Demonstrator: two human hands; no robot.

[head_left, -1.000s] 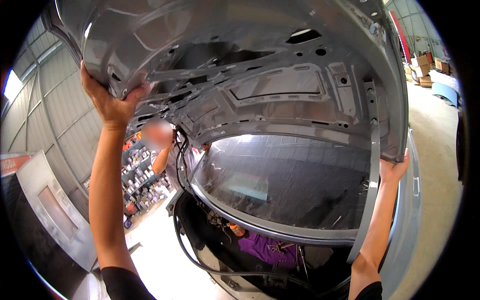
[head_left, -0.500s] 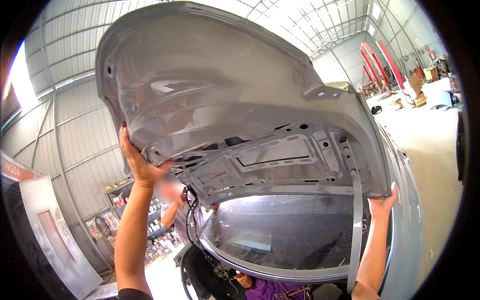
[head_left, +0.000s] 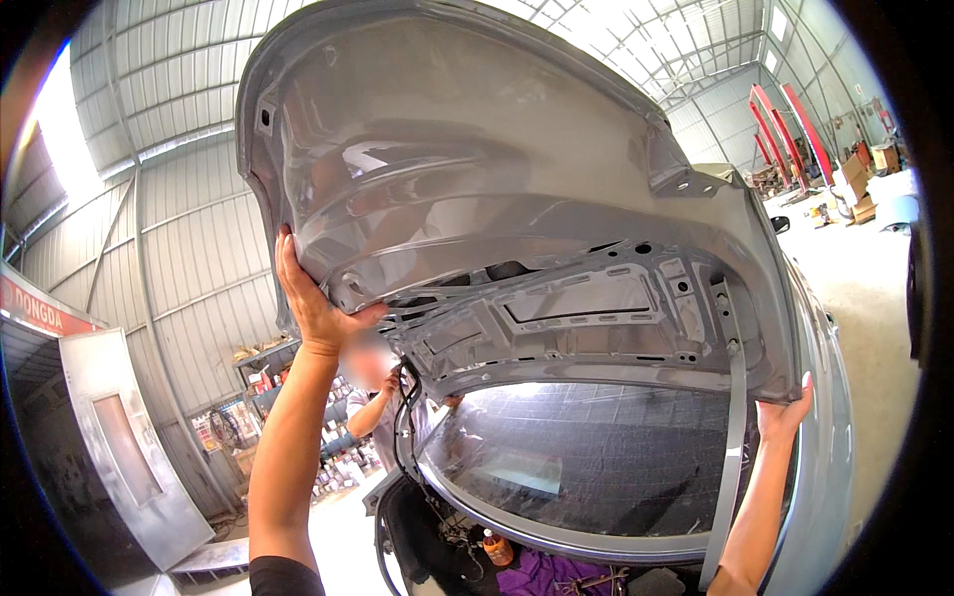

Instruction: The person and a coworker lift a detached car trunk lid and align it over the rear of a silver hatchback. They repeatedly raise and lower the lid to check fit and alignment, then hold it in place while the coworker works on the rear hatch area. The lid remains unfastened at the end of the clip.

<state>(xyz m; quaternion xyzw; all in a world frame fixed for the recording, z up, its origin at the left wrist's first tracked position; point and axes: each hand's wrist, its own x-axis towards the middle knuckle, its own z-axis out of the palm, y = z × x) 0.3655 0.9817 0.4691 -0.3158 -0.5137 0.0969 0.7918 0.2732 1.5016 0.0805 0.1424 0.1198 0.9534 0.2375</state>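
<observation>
A grey car trunk lid (head_left: 477,149) is raised before me, its inner side toward me. At its left edge my left hand (head_left: 320,310) is closed, fingers round the outside and thumb on the inner face. My right hand (head_left: 785,412) grips the lid's lower right corner near the hinge. Beside that hand a grey metal hinge arm (head_left: 733,437) runs from the lid down to the trunk opening. Black wiring (head_left: 405,427) hangs on the left side. Below the lid lies the dark rear window (head_left: 596,467).
Another person (head_left: 383,407) stands beyond the left side, a hand near the wiring. The open trunk holds an orange bottle (head_left: 497,548), purple cloth (head_left: 556,576) and tools. Shelves of cans (head_left: 343,472) and a white door (head_left: 124,437) are left; red lift posts (head_left: 785,129) stand far right.
My view has swung a little left, so the lid and both hands sit farther right in the picture. Both hands keep the same hold on the lid.
</observation>
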